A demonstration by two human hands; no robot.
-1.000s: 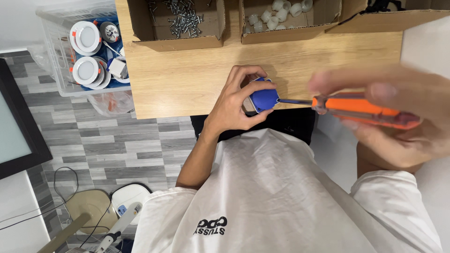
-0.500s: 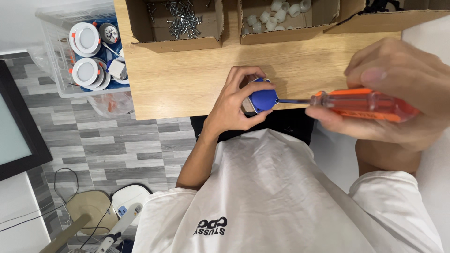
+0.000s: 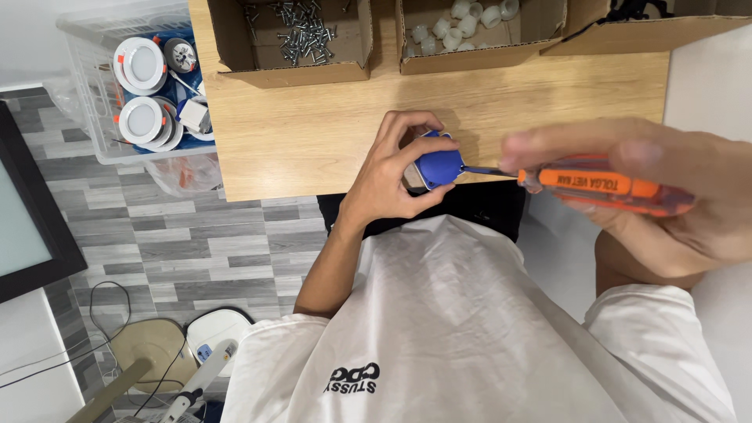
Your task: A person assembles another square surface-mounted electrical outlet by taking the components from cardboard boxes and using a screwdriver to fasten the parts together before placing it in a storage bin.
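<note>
My left hand (image 3: 392, 168) grips a small blue plastic part (image 3: 439, 166) at the near edge of the wooden table (image 3: 313, 125). My right hand (image 3: 650, 196), blurred and close to the camera, holds an orange-handled screwdriver (image 3: 603, 186). The screwdriver's metal shaft points left and its tip meets the right side of the blue part.
Three cardboard boxes stand at the table's back: one with screws (image 3: 301, 35), one with small white parts (image 3: 462, 23), one at the right (image 3: 642, 19). A clear bin (image 3: 129, 86) of round white lamps sits on the floor at the left. A dark panel (image 3: 27, 211) leans at far left.
My right hand has shifted around the screwdriver handle, fingers moving over it, while the tip stays at the blue part. The left hand has kept its grip.
</note>
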